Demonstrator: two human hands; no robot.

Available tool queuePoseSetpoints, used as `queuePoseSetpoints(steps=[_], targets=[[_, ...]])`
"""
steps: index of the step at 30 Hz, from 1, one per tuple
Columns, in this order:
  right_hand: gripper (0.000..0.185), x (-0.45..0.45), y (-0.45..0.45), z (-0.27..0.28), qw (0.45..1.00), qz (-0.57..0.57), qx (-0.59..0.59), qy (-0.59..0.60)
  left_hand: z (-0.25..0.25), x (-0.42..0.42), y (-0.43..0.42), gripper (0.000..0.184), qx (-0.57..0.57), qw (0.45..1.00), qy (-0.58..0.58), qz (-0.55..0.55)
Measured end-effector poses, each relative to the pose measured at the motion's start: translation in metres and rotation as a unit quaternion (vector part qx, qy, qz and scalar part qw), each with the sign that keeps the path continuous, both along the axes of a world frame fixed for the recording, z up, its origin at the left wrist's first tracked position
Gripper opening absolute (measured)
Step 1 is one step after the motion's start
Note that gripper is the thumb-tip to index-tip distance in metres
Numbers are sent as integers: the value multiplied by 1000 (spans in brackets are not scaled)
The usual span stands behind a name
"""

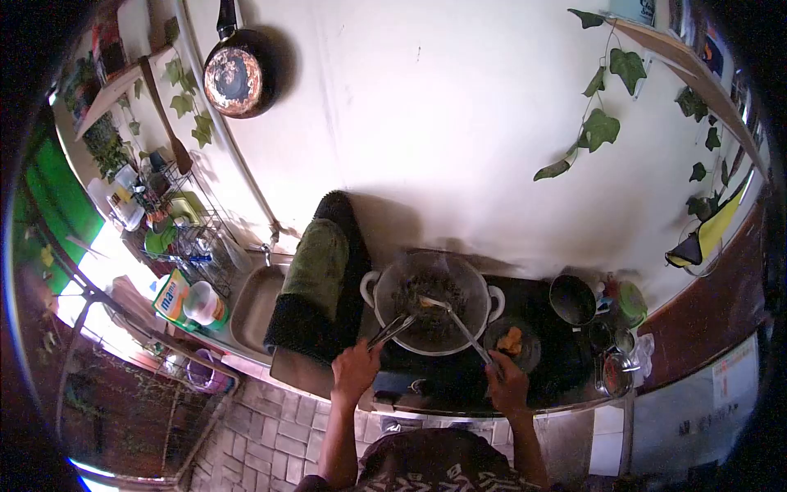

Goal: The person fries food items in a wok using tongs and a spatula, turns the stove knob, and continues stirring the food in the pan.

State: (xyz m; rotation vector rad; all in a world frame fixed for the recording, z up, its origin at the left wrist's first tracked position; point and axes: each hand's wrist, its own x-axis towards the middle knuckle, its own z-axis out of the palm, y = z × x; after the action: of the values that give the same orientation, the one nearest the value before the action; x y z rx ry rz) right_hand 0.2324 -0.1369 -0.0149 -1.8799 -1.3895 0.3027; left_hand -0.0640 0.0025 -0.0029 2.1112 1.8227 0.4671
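Note:
A large two-handled wok [392, 283] stands on the stove, dark inside, with a small yellowish piece of food [425, 302] near its middle. My left hand [356, 371] is closed around metal tongs [393, 330], whose tips reach over the wok's near left side. In my right hand [507, 385] is a long-handled metal spatula [466, 330]; its head is down in the wok beside the yellowish piece. Close to my right hand, a plate [531, 354] bears golden-brown fried pieces [511, 341].
Left of the wok, a dark mat and green cloth [316, 262] lie beside the sink [256, 312]. A dark pot [573, 299], cups and a green-lidded container [630, 303] stand at the right. A frying pan [236, 75] hangs on the wall.

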Motion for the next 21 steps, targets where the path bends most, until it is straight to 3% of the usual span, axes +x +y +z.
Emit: queuePoseSetpoints(steps=[4,10,13,17,21], targets=[[29,-14,3,7,997,13,31,-62,-7,-11,4,44,17,999,-13,-27],[28,-32,13,-1,999,1,31,-25,-15,-14,14,42,-12,998,-31,-49],[28,-48,18,11,997,-18,43,-60,-16,-15,18,42,-23,995,-70,-67],[28,-53,23,17,998,-42,-18,-52,-12,-15,25,40,-43,992,-63,-101],[27,-59,26,21,992,-74,-30,-97,-22,-12,40,37,8,991,-79,-110]])
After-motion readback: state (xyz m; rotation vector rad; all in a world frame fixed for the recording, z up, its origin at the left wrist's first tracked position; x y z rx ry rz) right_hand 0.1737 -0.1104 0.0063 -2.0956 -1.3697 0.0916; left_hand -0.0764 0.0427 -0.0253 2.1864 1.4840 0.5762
